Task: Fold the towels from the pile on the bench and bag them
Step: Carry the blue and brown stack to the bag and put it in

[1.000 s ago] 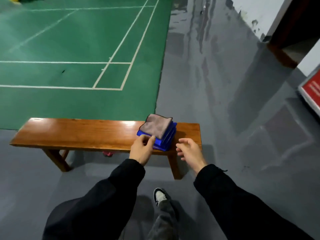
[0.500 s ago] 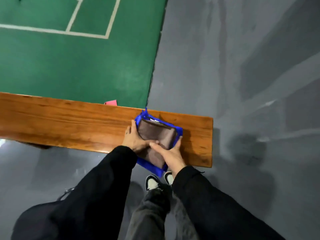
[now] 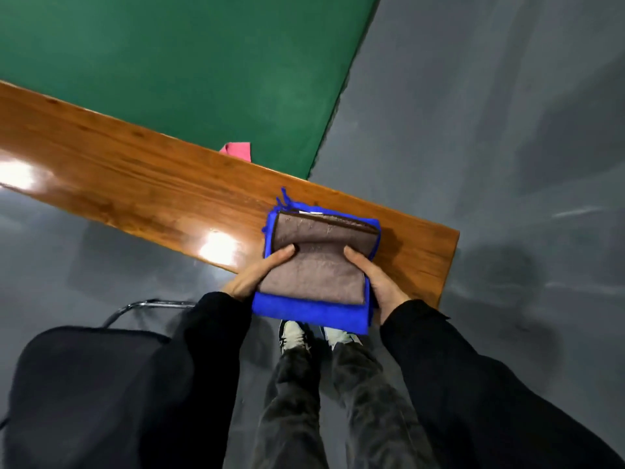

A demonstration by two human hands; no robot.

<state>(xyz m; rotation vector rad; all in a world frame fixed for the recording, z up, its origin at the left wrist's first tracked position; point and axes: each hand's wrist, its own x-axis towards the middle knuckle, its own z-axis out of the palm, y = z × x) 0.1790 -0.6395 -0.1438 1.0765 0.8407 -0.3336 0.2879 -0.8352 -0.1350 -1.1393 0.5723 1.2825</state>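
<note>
The left hand (image 3: pixel 252 277) grips the left edge of a stack of folded towels (image 3: pixel 314 275), thumb pressed flat on the top layer and the other fingers hidden beneath. The right hand (image 3: pixel 378 282) mirrors it on the right edge, thumb on top, fingers curled under. Between the 2 hands the stack is a soft, roughly square bundle: a brown-grey towel (image 3: pixel 314 265) with a short, napped pile lies on top, dented into a shallow crease between the thumbs, and bright blue towels (image 3: pixel 304 311) with a plush surface show below it and around its edges. The far half of the stack is over the desk (image 3: pixel 135 184), the near half overhangs its front edge. The desk is a long plank of glossy, varnished orange-brown wood with visible grain and bright glare patches. Left of the left hand, lower down, sits a black fabric bag (image 3: pixel 84 384) with a thin metal frame. Beyond the desk a pink scrap (image 3: pixel 236 151) lies on green matting.
</note>
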